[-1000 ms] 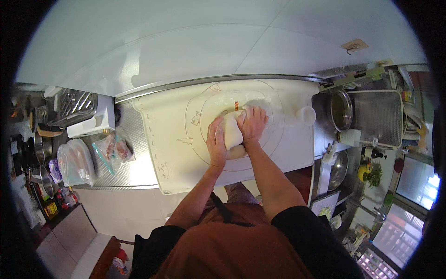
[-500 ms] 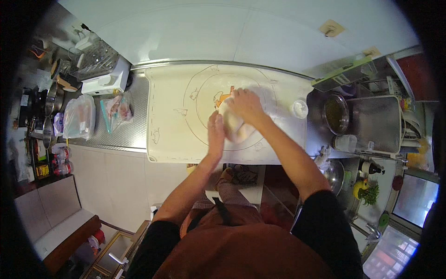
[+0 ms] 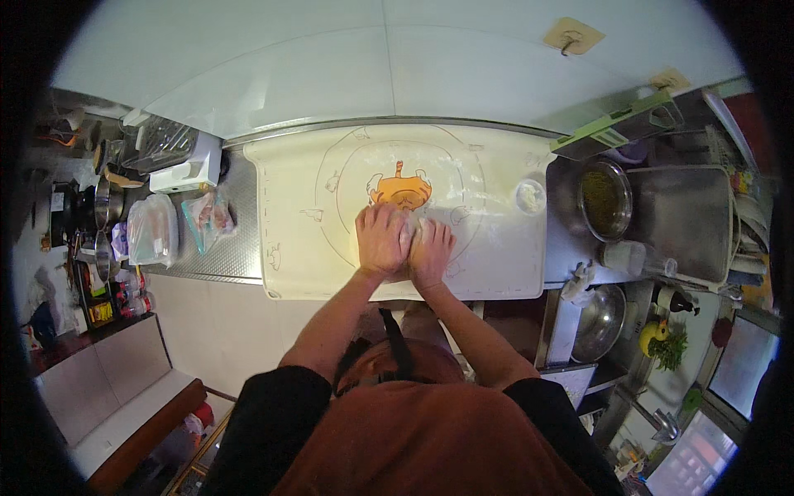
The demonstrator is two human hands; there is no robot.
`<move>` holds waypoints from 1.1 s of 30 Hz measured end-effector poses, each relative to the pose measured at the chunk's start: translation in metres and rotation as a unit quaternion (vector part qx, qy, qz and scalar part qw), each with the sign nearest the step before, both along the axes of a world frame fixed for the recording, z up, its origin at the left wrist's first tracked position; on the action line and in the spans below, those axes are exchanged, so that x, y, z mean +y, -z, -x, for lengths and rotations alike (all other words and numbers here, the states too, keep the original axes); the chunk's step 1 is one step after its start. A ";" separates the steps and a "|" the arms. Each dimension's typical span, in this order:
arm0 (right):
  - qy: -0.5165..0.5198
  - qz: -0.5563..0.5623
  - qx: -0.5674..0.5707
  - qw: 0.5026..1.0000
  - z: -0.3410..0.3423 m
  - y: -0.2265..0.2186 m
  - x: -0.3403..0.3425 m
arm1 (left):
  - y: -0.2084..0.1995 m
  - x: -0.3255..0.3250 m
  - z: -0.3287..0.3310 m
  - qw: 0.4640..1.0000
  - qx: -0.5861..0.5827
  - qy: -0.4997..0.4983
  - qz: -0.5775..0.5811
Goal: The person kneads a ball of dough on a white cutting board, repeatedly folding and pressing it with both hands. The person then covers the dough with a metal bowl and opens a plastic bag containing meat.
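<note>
Side by side at the near middle of a cream kneading mat (image 3: 285, 207) are my two hands, fingers bent and pressed down. My left hand (image 3: 385, 240) and my right hand (image 3: 431, 250) grip a lump of dough (image 3: 412, 223) between and under them. Most of the dough is hidden beneath my palms and fingers. Just beyond my fingertips an orange cartoon animal (image 3: 400, 190) is printed on the mat, inside drawn circles. A small round tub of white powder (image 3: 530, 197) stands on the mat's right side.
Left of the mat lie plastic bags of food (image 3: 207, 219), a clear-lidded box (image 3: 153, 231) and a white appliance (image 3: 188, 169). To the right are a steel bowl (image 3: 605, 198), a large tray (image 3: 682, 223) and a metal basin (image 3: 599, 322). A wall (image 3: 331, 74) rises behind.
My right hand has come back from the far side of the dough to beside my left. Both hands and the dough are nearer my body, uncovering the printed animal. The view has shifted slightly.
</note>
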State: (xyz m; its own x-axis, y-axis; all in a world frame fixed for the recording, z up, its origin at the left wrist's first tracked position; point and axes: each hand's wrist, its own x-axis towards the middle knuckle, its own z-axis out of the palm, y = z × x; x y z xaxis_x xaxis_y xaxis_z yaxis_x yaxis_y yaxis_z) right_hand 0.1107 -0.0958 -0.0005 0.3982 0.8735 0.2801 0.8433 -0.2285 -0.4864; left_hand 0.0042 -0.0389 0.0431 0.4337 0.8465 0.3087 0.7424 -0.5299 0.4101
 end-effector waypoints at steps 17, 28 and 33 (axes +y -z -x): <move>0.040 0.114 0.075 0.990 -0.035 -0.009 0.135 | 0.044 0.149 -0.038 0.997 0.033 -0.070 0.008; 0.149 -0.019 0.147 0.978 0.025 -0.027 0.031 | -0.054 -0.002 0.068 0.939 -0.232 0.119 0.225; 0.196 -0.100 -0.002 0.975 0.077 -0.027 0.003 | -0.051 0.001 0.128 0.868 -0.328 -0.025 0.372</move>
